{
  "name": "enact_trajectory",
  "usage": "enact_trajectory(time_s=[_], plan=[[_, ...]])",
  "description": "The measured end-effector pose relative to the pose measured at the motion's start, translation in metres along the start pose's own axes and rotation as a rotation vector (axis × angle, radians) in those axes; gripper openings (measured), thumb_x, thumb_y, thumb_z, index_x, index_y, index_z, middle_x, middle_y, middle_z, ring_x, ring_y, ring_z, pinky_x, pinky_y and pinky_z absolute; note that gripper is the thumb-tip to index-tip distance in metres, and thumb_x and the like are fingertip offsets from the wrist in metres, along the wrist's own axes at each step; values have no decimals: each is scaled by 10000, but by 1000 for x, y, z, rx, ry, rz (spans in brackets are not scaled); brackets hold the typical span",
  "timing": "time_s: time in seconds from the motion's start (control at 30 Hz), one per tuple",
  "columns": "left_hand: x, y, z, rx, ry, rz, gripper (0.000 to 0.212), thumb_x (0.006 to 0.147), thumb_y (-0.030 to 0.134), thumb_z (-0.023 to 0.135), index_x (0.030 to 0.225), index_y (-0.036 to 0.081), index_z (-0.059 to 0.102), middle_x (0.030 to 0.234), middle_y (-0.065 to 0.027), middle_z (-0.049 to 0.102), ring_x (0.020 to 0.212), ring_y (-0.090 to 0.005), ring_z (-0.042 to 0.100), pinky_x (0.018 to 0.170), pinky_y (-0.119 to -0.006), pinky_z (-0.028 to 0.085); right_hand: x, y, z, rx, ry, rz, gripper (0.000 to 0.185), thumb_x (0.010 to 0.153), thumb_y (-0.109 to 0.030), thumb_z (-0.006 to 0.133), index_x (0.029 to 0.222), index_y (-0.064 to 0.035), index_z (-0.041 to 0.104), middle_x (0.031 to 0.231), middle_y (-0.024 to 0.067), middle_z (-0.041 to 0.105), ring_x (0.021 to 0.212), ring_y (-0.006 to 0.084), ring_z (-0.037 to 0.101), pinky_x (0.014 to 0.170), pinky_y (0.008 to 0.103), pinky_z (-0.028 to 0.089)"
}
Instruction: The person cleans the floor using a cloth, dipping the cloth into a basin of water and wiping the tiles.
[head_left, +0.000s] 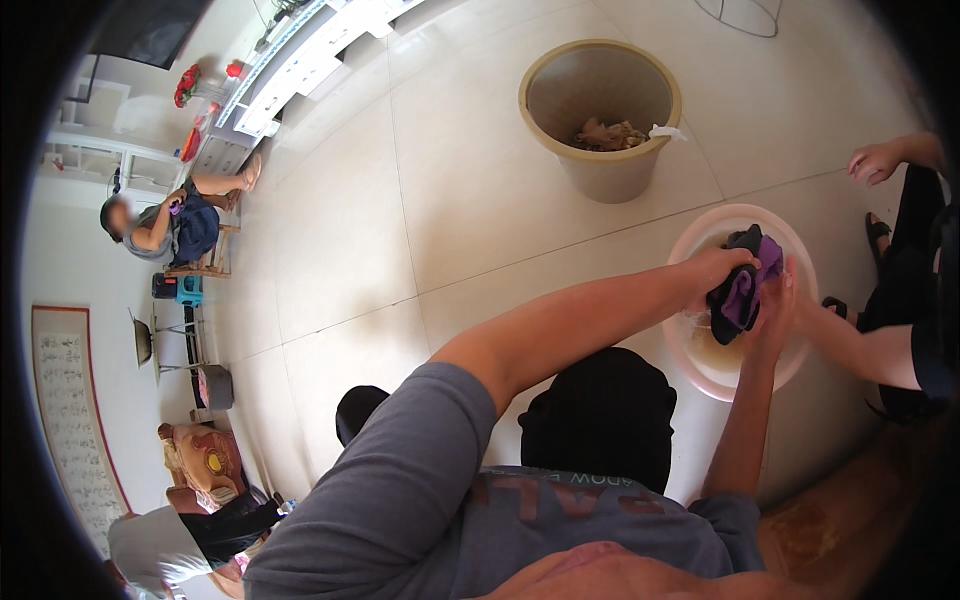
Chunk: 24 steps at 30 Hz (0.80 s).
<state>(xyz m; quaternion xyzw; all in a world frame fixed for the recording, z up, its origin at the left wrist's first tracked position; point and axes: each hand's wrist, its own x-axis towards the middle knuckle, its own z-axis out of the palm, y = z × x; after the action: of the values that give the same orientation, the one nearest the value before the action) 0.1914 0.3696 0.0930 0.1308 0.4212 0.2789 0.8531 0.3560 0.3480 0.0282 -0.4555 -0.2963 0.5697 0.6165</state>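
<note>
A wet-looking bundle of black and purple cloth (742, 289) is held up over a pale pink basin (682, 352). My left hand (716, 274) grips the bundle from its left side, with the thumb lying across it. From the right, my right hand (772, 311) is against the same cloth, its fingers pointing upward and partly overlapping it. Cloudy brownish water (709, 349) shows in the basin below. Another person's forearm (851, 337) reaches in from the right; that hand is close behind mine and partly hidden.
Beyond the basin stands a beige bin (619, 172) with crumpled waste inside. The other person's second hand (874, 163) hangs at the right. A wooden stool (217, 255) with a seated person (169, 232) is far left. Pale tiles (337, 225) cover the floor.
</note>
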Motion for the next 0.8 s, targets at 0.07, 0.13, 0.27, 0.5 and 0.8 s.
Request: enact_trajectory(time_s=[0.07, 0.13, 0.27, 0.5, 0.8], plan=[[-2, -1, 13, -16, -35, 4, 422, 869, 390, 633, 1155, 81, 604, 1030, -82, 656, 864, -200, 648, 761, -330, 548, 1, -4, 4, 195, -99, 130, 570, 1008, -402, 469, 1450, -48, 397, 1255, 85, 576, 1114, 179, 578, 956, 354, 470], [6, -11, 1, -11, -57, 17, 463, 895, 496, 584, 1172, 126, 605, 1044, -65, 655, 860, -197, 651, 741, -349, 559, -5, -7, 27, 429, -97, 353, 604, 1007, -465, 438, 1455, -63, 387, 1304, 102, 559, 1214, 217, 540, 1022, 358, 444], [8, -12, -7, 172, -105, -54, 443, 867, 545, 618, 1050, 141, 626, 834, -44, 656, 604, -173, 631, 424, -336, 495, 34, 9, 14, 460, -310, 194, 550, 1003, -382, 487, 1443, -69, 378, 1125, 67, 580, 1055, 209, 583, 932, 344, 490], [-16, 4, 1, 788, -54, -47, 370, 729, 381, 777, 858, 69, 625, 737, -61, 648, 680, -168, 656, 565, -314, 515, 32, -8, 28, -183, -124, 146, 324, 924, -126, 622, 1241, -78, 574, 788, -31, 503, 708, 69, 509, 631, 221, 439], [8, -20, -14, 2191, 296, 696, 333, 746, 223, 722, 1021, 95, 585, 863, -78, 699, 848, -257, 697, 668, -387, 538, 37, 26, 13, -286, 99, 289, 259, 926, -181, 581, 1141, -37, 595, 851, -3, 535, 736, 84, 493, 630, 248, 416]])
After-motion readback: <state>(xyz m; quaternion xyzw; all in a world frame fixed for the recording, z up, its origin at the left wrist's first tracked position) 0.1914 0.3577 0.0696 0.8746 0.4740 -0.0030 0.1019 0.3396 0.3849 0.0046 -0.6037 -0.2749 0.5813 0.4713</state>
